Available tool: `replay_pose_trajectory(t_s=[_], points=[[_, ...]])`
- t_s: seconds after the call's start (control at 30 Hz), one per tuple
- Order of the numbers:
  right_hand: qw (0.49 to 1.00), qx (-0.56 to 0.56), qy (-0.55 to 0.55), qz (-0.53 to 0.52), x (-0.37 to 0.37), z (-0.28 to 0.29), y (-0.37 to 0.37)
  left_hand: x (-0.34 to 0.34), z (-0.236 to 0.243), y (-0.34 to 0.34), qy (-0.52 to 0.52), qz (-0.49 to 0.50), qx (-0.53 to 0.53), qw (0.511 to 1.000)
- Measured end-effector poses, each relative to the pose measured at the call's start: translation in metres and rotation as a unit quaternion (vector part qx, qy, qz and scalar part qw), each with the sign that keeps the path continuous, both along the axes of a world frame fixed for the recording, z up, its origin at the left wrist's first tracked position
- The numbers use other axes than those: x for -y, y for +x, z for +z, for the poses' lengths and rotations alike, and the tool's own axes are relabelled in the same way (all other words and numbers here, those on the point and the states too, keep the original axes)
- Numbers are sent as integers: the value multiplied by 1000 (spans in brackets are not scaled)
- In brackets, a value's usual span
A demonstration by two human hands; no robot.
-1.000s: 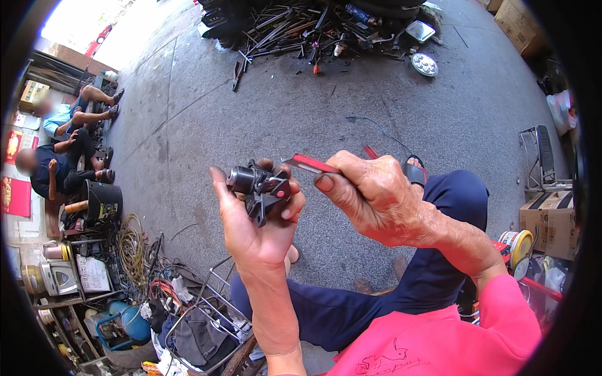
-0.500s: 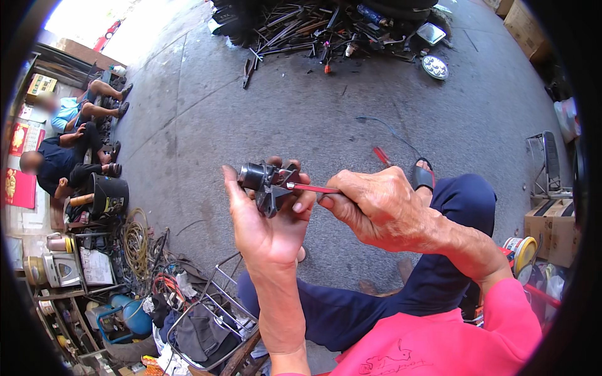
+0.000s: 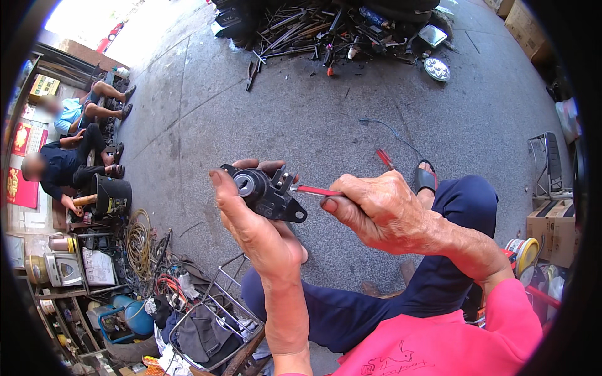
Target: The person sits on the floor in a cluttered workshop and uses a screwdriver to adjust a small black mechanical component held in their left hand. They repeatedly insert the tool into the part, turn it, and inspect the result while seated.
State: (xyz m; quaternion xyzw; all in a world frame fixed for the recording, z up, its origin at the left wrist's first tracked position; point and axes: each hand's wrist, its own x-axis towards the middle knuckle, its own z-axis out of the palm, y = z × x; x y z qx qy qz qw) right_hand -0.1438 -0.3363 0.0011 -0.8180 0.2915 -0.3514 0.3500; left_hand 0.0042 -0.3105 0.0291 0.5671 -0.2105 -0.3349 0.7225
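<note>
In my left hand point(image 3: 263, 235) rests a black ignition lock point(image 3: 279, 199) with a round metal key face and a flat mounting ear. My thumb lies on its near left side and my fingers curl behind it. The keyhole face points up and to the left. My right hand point(image 3: 382, 210) pinches a slim red tool point(image 3: 318, 190) between thumb and forefinger. Its light metal tip meets the right side of the lock's housing; the exact contact is too small to make out. The rest of the tool is hidden in my palm.
A heap of metal tools point(image 3: 307, 34) lies on the floor ahead. A red-handled tool point(image 3: 385, 159) lies near my sandalled foot point(image 3: 426, 177). A metal rack point(image 3: 219, 307) with dark cloth stands at lower left. Two people sit far left beside a black bucket point(image 3: 111, 195).
My left hand has turned the ignition lock, so its key face and mounting ear now show. My right hand keeps the red tool at its side, nearly in place.
</note>
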Motion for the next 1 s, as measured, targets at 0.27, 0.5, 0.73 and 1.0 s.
replay_pose_trajectory(t_s=[0.27, 0.5, 0.73, 1.0], points=[[999, -45, 2, -24, 0, 3, -3, -3, 3, -7, 35, -31, 72, 996], [1000, 8, -3, -1, 6, 8, -8, -5, 11, -5, 78, -55, 81, 992], [992, 68, -103, -1, 7, 4, -8, -4, 0, -9, 81, -165, 160, 970], [971, -63, -232, 16, 7, 5, -11, -6, -13, -3, 128, -210, 230, 942]])
